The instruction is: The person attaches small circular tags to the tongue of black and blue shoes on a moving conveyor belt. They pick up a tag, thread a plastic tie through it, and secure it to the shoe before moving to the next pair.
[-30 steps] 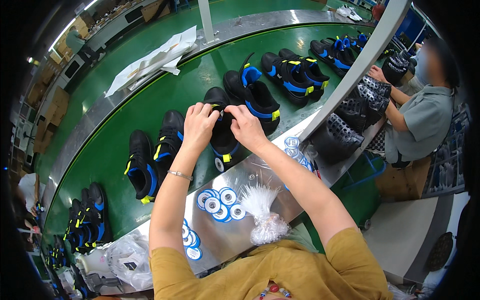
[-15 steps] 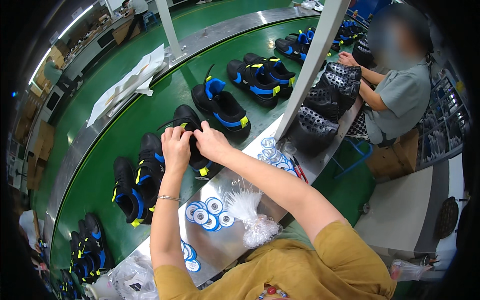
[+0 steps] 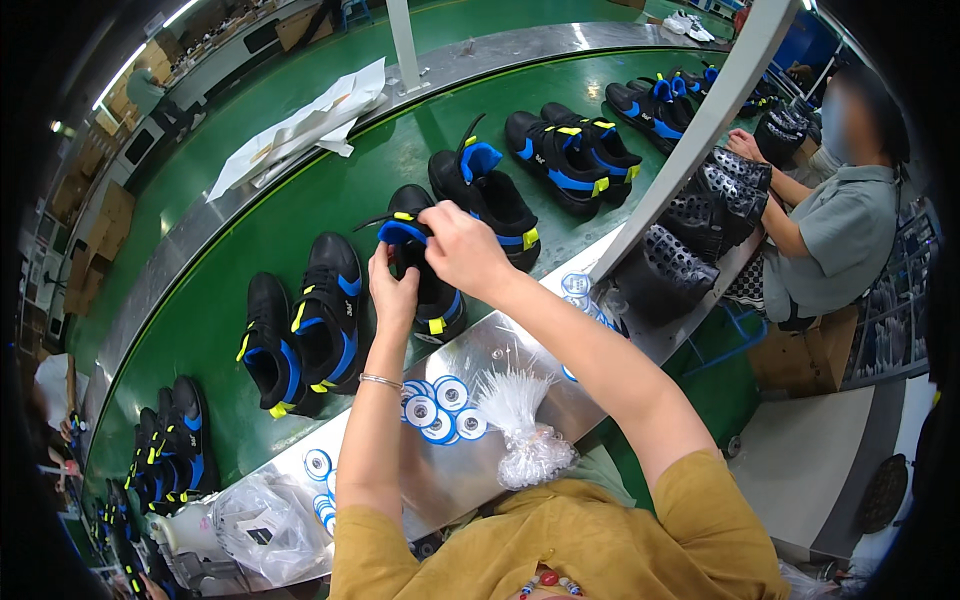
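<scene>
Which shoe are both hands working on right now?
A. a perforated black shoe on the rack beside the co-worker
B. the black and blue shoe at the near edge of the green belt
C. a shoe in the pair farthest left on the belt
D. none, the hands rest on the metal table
B: the left hand and right hand both grip the black and blue shoe at the near edge of the green belt.
</scene>
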`<state>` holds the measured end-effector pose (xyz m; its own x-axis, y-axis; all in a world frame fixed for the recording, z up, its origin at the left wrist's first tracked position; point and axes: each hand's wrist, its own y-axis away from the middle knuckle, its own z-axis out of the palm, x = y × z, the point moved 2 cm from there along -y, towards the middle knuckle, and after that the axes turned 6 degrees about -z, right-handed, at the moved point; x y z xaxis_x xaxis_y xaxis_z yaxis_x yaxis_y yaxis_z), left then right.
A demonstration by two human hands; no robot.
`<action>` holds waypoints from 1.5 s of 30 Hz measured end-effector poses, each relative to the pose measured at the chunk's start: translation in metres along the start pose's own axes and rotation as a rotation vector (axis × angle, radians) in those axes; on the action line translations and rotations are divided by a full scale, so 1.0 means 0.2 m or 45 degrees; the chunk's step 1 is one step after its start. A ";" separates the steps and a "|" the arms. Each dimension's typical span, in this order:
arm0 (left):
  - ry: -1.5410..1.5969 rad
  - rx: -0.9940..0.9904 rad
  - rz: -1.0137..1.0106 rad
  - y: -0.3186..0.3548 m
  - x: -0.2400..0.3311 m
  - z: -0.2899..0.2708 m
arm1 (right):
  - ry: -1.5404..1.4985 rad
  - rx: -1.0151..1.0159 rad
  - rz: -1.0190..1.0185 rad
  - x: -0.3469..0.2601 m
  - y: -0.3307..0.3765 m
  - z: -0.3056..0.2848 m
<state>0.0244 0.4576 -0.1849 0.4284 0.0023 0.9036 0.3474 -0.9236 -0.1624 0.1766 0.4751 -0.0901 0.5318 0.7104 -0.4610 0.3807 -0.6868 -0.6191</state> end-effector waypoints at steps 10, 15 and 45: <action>0.232 -0.117 0.112 -0.01 0.04 0.02 | 0.283 -0.489 0.018 0.00 -0.17 0.07; 0.797 -0.080 -0.312 0.02 0.02 0.00 | 0.316 -0.583 -0.211 0.02 -0.05 0.00; -0.375 -0.073 0.122 0.23 0.23 0.00 | 0.183 -0.337 -0.007 0.12 0.04 -0.16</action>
<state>0.0604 0.4158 -0.1501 0.6830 0.0173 0.7302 0.2499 -0.9449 -0.2114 0.2172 0.4822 -0.0849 0.6236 0.6980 -0.3519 0.5575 -0.7127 -0.4257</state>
